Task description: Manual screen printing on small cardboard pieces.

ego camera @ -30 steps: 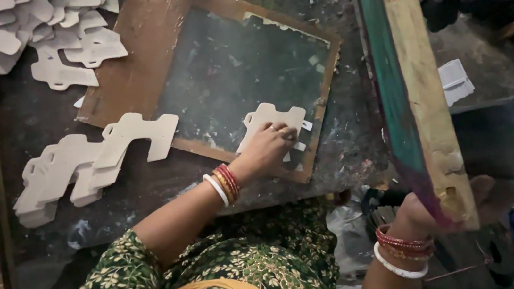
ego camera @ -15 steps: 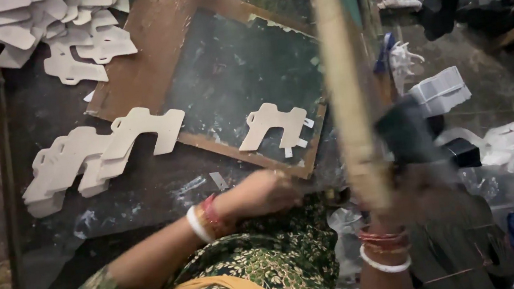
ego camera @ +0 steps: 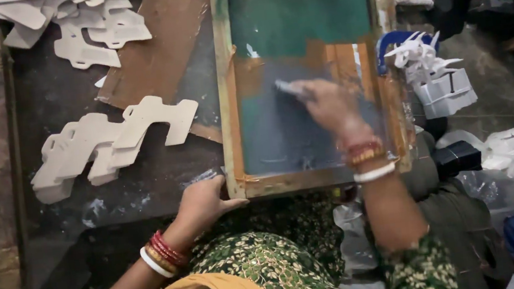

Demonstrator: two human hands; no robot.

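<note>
A wooden-framed printing screen (ego camera: 228, 102) with green mesh lies flat on the dark worktable. My left hand (ego camera: 204, 202) rests on the table at the frame's near-left corner, thumb against the wood. My right hand (ego camera: 328, 103) is over the grey, inked middle of the mesh, fingers closed on a small squeegee (ego camera: 289, 88) that is blurred by motion. The white cut-out card seen before is hidden under the screen.
A fanned stack of white die-cut cards (ego camera: 108, 142) lies left of the screen, more cards (ego camera: 62, 18) at the back left. A brown board (ego camera: 156, 52) sits under the screen. White folded pieces (ego camera: 436, 72) and plastic bags (ego camera: 504, 161) crowd the right side.
The screen frame, held upright a second ago, has swung down flat over the card. My left hand left the card for the frame's corner; my right hand moved from the frame onto the mesh.
</note>
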